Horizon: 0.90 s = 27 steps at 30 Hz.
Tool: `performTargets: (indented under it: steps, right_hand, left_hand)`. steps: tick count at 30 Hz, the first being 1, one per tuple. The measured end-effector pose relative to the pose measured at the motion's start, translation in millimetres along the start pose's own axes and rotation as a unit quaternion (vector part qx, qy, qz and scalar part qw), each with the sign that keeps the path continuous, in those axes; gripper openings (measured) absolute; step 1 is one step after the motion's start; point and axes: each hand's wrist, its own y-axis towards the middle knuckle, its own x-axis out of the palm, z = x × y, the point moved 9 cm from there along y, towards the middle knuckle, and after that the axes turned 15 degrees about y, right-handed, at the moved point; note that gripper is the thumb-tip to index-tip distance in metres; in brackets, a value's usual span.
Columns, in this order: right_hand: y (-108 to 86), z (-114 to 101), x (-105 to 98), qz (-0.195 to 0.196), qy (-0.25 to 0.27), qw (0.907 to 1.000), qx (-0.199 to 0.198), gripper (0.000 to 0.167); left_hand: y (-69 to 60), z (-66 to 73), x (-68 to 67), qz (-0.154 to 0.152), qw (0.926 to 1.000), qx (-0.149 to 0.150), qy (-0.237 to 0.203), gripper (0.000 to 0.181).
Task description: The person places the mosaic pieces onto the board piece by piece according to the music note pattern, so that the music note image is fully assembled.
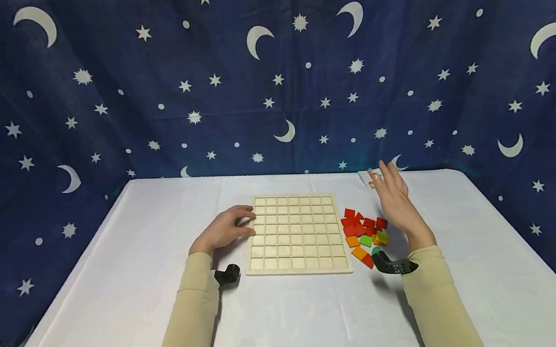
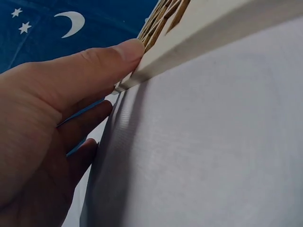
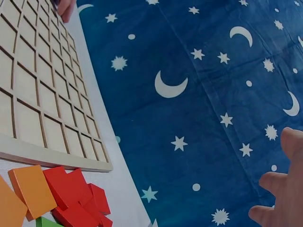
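Note:
A pale wooden grid board (image 1: 294,236), divided into square cells, lies flat on the table. My left hand (image 1: 224,228) is at its left edge, the thumb (image 2: 128,51) touching the rim in the left wrist view. The other fingers are bent loosely beside that edge, partly hidden behind the thumb. To the right of the board is a loose pile of red, orange and green flat pieces (image 1: 354,227), some overlapping. My right hand (image 1: 396,201) is raised just right of the pile, fingers extended and holding nothing; its fingers also appear in the right wrist view.
A small printed paper or packet (image 1: 366,179) lies at the table's back edge, partly behind the right hand. A white cloth covers the table (image 1: 299,324). Behind it hangs a dark blue curtain (image 1: 217,45) with moons and stars.

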Motion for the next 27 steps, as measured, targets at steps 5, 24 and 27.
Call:
performTargets:
  steps: [5,24,27]
  right_hand:
    - [0.2,-1.7,2.0,-0.006,0.003,0.9999,-0.009,0.067]
    - [-1.7,16.9,0.5,-0.007,-0.021,0.9993,0.032,0.068]
    - [-1.3,20.2,0.3,-0.013,-0.039,0.9990,0.018,0.062]
  left_hand:
    - [2.8,3.5,0.8,-0.001,0.9999,-0.001,0.010,0.040]
    - [3.6,5.4,-2.2,0.013,0.9996,0.011,0.021,0.036]
    - [3.9,6.8,-3.0,0.014,0.9994,0.015,0.028,0.036]
